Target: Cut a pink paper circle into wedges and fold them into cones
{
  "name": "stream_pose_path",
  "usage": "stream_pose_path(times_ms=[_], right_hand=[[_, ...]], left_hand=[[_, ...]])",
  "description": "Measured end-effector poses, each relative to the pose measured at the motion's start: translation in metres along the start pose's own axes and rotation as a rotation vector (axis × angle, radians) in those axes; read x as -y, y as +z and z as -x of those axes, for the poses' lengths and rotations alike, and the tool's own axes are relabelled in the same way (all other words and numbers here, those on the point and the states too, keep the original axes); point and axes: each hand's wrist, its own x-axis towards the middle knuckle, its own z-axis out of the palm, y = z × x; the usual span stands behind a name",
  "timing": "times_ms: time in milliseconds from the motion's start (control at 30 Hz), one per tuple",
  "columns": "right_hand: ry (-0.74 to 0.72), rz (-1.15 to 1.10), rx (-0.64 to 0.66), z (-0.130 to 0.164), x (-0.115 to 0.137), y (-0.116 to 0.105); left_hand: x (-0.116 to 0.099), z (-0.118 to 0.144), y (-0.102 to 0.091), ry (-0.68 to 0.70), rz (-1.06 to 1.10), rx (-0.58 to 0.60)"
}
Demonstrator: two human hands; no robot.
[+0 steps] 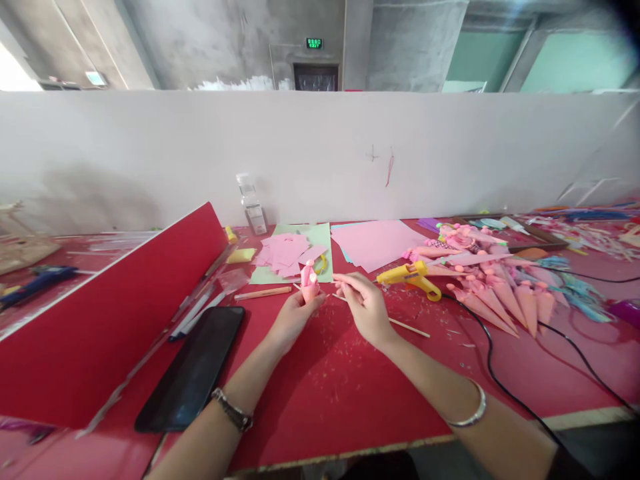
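Note:
My left hand (296,317) is closed around a small pink paper cone (309,288), which stands upright with pale round pieces near its top. Just to its right is my right hand (365,307), its thumb and fingers drawn together in a pinch. Whatever lies between those fingertips is too small to make out. A thin wooden stick (410,327) passes beneath or behind the right hand; I cannot tell whether the hand touches it. A yellow glue gun (407,273) lies right of that hand. Behind the cone are cut pink paper pieces (283,253) on a green sheet (317,235).
Many finished-looking pink cones (500,293) are heaped at right, beside a black cable (487,340). A black phone (193,370) and a red upright board (115,313) stand left. Pink sheets (380,241), a clear bottle (253,207) and a wooden-handled tool (263,293) lie farther back.

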Motion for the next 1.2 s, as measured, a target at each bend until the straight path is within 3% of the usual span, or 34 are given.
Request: stream_pose_path(times_ms=[267, 533, 967, 1200], right_hand=[[0.124, -0.177, 0.058, 0.0033, -0.0009, 0.004], [0.052, -0.069, 0.067, 0.0009, 0.0012, 0.0018], [0.218, -0.22, 0.118, 0.005, 0.0035, 0.0026], [0.187, -0.09, 0.17, 0.0053, 0.0044, 0.0006]], left_hand=[[-0.002, 0.0011, 0.0, 0.045, -0.048, 0.012], [-0.0036, 0.0017, 0.0005, 0.029, -0.019, 0.015], [-0.002, 0.0009, 0.0002, 0.04, -0.021, 0.035], [0.0013, -0.0006, -0.0014, 0.045, -0.041, 0.023]])
